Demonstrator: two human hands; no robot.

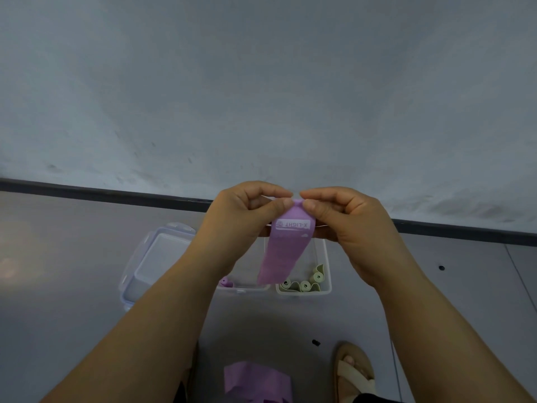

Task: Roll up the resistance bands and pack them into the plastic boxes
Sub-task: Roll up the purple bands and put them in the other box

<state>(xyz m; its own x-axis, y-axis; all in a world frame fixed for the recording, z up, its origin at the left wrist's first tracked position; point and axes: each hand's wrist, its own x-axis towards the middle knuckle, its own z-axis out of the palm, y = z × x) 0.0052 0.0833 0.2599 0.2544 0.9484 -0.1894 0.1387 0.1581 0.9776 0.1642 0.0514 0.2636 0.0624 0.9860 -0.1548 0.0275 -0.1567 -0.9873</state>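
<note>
Box [327,257] held several green rolls [305,285]. Second box [247,287] just left of it held one purple roll [226,282]. Lid [157,257] lay further left of box. Both hands were raised above box: left hand [247,212] and right hand [345,216] each pinched top end of band [283,251], fingers curled, rest hanging down.

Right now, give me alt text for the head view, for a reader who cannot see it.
The left hand and right hand pinch the top end of a purple resistance band marked X-LIGHT; its tail hangs down. Below on the grey floor, one clear plastic box holds green rolls, its neighbour a purple roll.
</note>
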